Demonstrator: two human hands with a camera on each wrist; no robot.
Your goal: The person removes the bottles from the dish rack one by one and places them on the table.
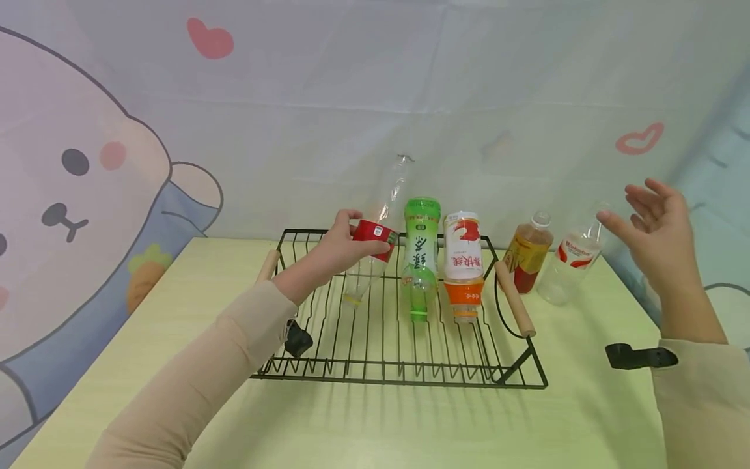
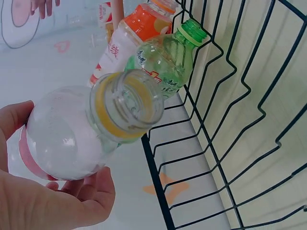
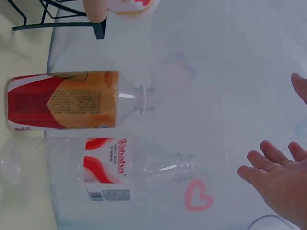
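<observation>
Right wrist view, Wahaha bottle (image 3: 108,164), fingers (image 3: 254,176) nearby

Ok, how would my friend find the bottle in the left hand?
Find the black wire rack on the table. Over its left half, the left hand grips a clear bottle, neck down. Its red label sets it apart from the green bottle and the white-and-orange one.

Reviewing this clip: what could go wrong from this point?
The red-labelled bottle is neck-down and tilted in the left hand; it might tip over in the wire rack if released like this.

It is close to the green bottle, also neck-down, so a sideways bump could shift that one.

The right hand is raised near the clear Wahaha bottle; a careless sweep might topple it.
</observation>
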